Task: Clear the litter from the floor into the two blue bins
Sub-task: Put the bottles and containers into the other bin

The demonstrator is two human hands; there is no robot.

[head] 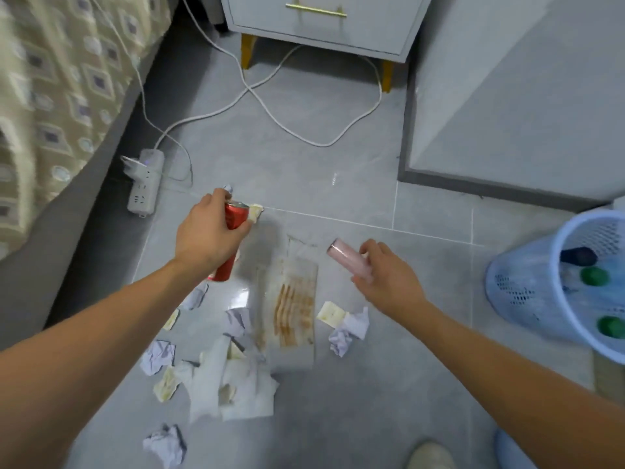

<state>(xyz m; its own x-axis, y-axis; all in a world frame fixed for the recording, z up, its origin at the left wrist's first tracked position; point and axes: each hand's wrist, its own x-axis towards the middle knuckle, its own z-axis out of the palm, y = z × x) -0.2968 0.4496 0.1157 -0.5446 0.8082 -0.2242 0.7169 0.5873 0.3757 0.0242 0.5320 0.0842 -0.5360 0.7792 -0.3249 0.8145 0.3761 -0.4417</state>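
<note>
Head view: red can (233,231) gripped by left hand (206,235), pink tube (348,258) pinched loosely by right hand (385,275); tube could be dropped short of blue bin (527,292).

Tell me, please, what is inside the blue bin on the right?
Inside the blue bin: two green bottle caps, a dark cap and pale bottle bodies. Its wall and the frame edge hide the rest.
</note>
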